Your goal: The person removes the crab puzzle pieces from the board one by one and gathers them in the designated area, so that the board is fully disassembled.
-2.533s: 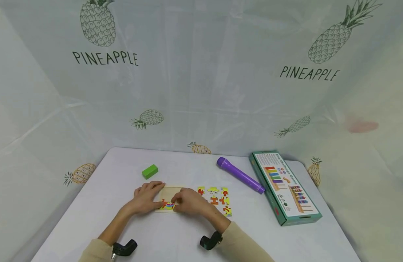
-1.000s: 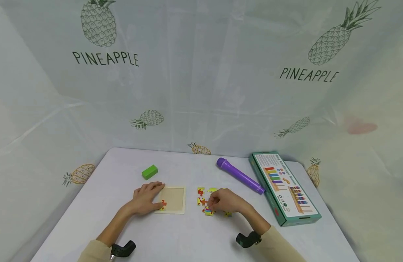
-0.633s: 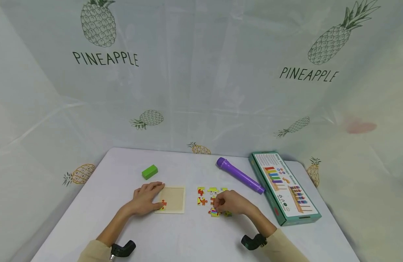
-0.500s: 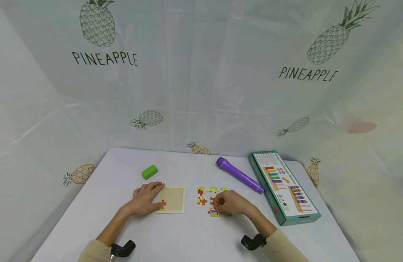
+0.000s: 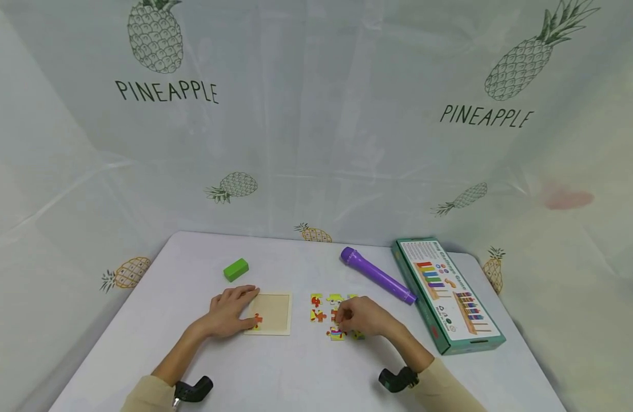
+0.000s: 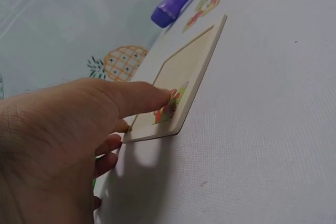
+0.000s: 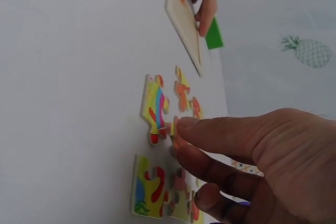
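My left hand [image 5: 226, 313] rests at the left side of a shallow wooden puzzle board [image 5: 276, 312], with its thumb pressing a red-and-yellow corner piece [image 6: 163, 113] in the near left corner. The other fingers reach along the board's left edge. To the right, my right hand [image 5: 365, 316] hovers low over several loose jigsaw pieces. Its thumb and index finger are bent, their tips right beside the rainbow puzzle piece [image 7: 152, 108], which lies on the table. A small gap shows between those fingertips. Part of the loose group is hidden under this hand.
A green block [image 5: 236, 269] lies behind the left hand. A purple tube-shaped stick [image 5: 378, 276] leans diagonally at the back, next to a green game box [image 5: 450, 292]. More loose pieces [image 5: 317, 316] lie between the board and the right hand.
The right hand took the rainbow piece out of the board, carried it right and set it down among the loose pieces, where it now stays. The left hand has kept its place.
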Tool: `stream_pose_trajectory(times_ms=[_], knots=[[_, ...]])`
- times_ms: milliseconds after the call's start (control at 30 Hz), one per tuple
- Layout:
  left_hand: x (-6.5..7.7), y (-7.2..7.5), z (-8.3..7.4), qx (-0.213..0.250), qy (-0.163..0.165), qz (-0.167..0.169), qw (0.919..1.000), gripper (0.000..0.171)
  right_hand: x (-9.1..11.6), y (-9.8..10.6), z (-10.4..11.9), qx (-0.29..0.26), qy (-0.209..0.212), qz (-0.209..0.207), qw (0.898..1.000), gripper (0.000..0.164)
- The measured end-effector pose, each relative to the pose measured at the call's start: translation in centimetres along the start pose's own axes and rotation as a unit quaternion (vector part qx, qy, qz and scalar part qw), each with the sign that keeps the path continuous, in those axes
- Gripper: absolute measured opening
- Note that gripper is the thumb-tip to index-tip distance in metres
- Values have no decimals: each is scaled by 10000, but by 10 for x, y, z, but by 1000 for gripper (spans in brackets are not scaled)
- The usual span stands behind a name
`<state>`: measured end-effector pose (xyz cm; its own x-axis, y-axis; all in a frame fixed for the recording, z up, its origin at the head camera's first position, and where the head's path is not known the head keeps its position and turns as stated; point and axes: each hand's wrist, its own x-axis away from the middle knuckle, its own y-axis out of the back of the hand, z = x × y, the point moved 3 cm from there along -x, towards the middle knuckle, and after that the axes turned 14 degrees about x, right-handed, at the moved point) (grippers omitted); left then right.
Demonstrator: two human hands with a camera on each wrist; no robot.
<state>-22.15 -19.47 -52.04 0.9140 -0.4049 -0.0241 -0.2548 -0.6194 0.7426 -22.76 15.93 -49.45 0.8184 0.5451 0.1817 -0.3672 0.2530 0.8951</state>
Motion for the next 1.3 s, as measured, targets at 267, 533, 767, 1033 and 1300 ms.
stream_pose_trajectory(times_ms=[267,533,767,1033,1300], knots=[[0,-3,5,173,-387,8,9991,92,-10,2,9,-92,-25,-58,9999,4],[0,-1,5,22,-190,161,9997,97,-42,-20,50,-114,217,-191,9995,4],[0,0,4,82,-221,186,9995,97,-73,-39,98,173,682,-436,9966,21],[2,3,3,66,-100,335,9994,97,-88,-48,125,971,1026,-573,9883,37],[3,3,0,151,-190,324,9992,95,-92,-52,132,796,1074,-591,9893,31]])
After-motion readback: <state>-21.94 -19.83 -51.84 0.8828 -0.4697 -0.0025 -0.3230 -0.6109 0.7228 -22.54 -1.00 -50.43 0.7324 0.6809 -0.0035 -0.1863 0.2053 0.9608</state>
